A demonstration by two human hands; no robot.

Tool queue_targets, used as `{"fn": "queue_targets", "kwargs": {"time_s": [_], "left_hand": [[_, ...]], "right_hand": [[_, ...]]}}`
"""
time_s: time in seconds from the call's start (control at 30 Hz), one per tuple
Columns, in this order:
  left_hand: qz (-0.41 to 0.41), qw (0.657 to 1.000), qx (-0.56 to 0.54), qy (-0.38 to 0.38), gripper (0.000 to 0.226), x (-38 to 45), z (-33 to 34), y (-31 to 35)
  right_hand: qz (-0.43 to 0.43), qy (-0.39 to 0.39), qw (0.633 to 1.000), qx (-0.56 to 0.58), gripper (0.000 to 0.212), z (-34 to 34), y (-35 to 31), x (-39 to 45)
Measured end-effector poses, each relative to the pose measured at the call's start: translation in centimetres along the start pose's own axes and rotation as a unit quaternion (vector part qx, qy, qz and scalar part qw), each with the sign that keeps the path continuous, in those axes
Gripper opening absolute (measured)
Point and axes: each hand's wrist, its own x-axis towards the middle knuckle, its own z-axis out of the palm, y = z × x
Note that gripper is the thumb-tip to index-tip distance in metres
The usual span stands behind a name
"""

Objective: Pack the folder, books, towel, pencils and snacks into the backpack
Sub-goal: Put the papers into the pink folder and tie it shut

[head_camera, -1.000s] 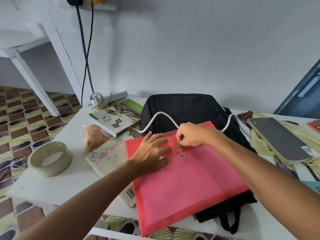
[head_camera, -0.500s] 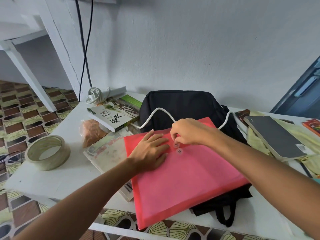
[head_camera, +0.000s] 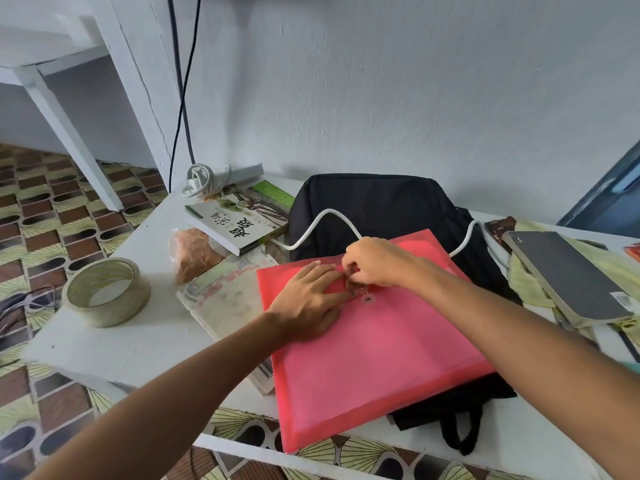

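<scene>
A red folder lies flat on top of a black backpack on the white table. My left hand presses flat on the folder's upper left part, fingers spread. My right hand pinches the string fastener at the folder's clasp discs. A book with a green and white cover lies left of the backpack. A worn book sits partly under the folder. A bag of brown snack lies beside them. A grey notebook rests on a yellow-green towel at right.
A roll of tape stands near the table's left edge. A white cable snakes over the backpack, and a coiled white power strip sits at the back. The table's front edge is close under the folder.
My right hand has shifted a little lower onto the clasp and works the string there. The left hand stays pressed on the folder. The view has dipped slightly.
</scene>
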Motion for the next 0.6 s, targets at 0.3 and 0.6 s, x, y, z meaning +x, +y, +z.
{"fn": "queue_targets", "kwargs": {"time_s": [0.3, 0.6], "left_hand": [[-0.002, 1.0, -0.017, -0.009, 0.039, 0.2, -0.4, 0.1], [-0.013, 0.999, -0.009, -0.036, 0.043, 0.1, -0.9, 0.3]], "right_hand": [[0.062, -0.03, 0.998, 0.0, 0.006, -0.8, -0.5, 0.7], [0.128, -0.054, 0.99, -0.034, 0.025, -1.8, -1.3, 1.6]]}}
